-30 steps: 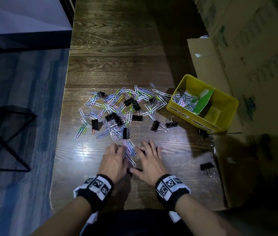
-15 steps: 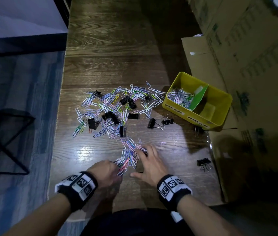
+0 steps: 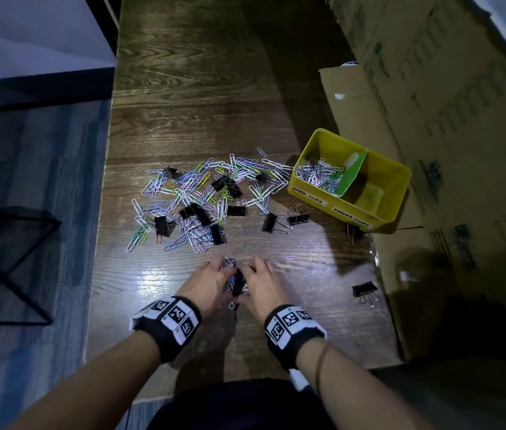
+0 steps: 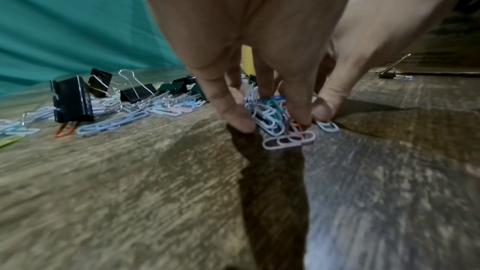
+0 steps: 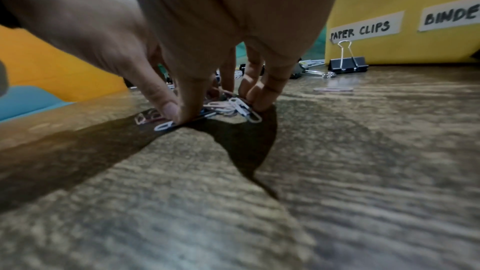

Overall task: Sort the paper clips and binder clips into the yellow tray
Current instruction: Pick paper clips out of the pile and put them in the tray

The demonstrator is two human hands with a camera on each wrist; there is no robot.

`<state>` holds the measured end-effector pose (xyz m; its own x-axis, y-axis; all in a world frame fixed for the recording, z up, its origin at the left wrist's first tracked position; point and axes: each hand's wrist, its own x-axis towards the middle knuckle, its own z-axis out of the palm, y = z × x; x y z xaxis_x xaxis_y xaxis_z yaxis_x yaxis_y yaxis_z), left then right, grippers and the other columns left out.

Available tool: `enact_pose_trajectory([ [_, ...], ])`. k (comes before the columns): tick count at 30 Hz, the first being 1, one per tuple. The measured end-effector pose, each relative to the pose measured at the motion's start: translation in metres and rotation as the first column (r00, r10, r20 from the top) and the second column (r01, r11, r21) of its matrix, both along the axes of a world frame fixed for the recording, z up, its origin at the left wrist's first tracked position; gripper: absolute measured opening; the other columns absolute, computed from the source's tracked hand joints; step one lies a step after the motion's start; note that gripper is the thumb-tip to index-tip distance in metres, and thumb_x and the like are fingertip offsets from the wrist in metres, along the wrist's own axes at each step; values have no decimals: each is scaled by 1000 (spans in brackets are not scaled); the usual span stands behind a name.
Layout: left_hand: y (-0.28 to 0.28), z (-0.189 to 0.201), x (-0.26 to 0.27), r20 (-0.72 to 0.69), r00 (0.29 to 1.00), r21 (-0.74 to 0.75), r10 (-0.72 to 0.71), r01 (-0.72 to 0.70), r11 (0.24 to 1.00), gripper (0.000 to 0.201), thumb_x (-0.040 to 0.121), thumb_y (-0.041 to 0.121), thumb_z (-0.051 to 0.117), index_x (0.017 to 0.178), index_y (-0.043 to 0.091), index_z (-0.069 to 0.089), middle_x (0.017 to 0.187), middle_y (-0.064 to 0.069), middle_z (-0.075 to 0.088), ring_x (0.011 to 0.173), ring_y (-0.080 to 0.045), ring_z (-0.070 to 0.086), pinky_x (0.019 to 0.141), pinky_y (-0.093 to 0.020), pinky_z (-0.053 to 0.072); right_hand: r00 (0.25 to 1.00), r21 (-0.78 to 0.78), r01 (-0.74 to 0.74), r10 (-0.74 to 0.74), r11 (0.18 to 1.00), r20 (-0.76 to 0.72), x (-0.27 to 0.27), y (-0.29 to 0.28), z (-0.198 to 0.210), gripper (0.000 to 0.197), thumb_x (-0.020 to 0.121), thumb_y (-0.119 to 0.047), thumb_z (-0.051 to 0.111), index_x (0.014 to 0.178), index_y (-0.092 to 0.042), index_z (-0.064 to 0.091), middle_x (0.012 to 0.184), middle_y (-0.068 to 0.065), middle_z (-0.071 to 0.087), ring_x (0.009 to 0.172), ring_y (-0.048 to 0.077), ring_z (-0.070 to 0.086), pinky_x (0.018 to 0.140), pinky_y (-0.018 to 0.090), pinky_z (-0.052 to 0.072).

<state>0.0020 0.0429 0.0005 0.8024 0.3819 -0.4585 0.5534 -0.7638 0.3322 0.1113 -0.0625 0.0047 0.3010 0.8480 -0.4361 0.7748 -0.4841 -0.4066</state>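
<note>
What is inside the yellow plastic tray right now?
The yellow plastic tray holds a pile of paper clips left of its green divider; the right compartment looks empty, its near corner hidden.

binder clips (image 3: pixel 279 221) lie before the yellow tray (image 3: pixel 400 193); cardboard box (image 3: pixel 447 103) behind

bunch of paper clips (image 3: pixel 233 282) mostly hidden between cupped hands; tray label (image 5: pixel 451 15) cut off at "BINDE"

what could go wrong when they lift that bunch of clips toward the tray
1. Both hands only pinch the loose paper clip bundle with fingertips; the clips sticking out at the bottom may drop.
2. Something dark sits inside the bundle, perhaps a binder clip, which would then land in the yellow tray's paper clips side.
</note>
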Motion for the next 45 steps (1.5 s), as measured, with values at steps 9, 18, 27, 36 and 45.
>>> enact_pose_trajectory([
  [9,6,2,-5,173,945,-115,276,-259,959,24,89,26,59,111,25,67,98,-5,73,87,-16,67,84,-21,47,965,17,190,-184,982,-186,16,-2,-4,25,92,-7,51,112,-6,66,117,18,62,109,35,56,91,38,46],
  [18,25,15,-1,31,686,-723,727,-487,490,23,71,0,74,75,23,73,74,-14,67,65,-17,63,66,-28,58,765,55,556,-484,830,-426,50,-14,6,21,79,-20,75,100,-14,75,96,6,74,86,15,65,81,23,48],
  [27,50,86,89,75,676,-875,733,-308,373,20,74,-1,69,90,10,68,75,-7,72,65,-16,65,61,-25,57,348,144,895,-460,422,-817,96,-13,69,27,76,6,71,102,1,68,93,4,71,73,-3,67,73,14,54],
  [36,61,107,250,317,698,-736,642,-247,631,15,77,-2,69,89,7,66,68,-8,62,59,-17,59,57,-27,57,428,367,904,-468,220,-773,183,18,130,28,78,-1,73,105,3,68,93,6,70,68,-5,64,68,11,50],
  [45,58,84,254,344,914,-272,215,-122,955,17,88,32,59,96,23,71,92,2,71,81,-13,62,78,-23,47,698,423,706,-658,568,-281,245,60,107,22,87,-15,66,109,-13,70,103,1,69,89,10,64,80,18,49],
])
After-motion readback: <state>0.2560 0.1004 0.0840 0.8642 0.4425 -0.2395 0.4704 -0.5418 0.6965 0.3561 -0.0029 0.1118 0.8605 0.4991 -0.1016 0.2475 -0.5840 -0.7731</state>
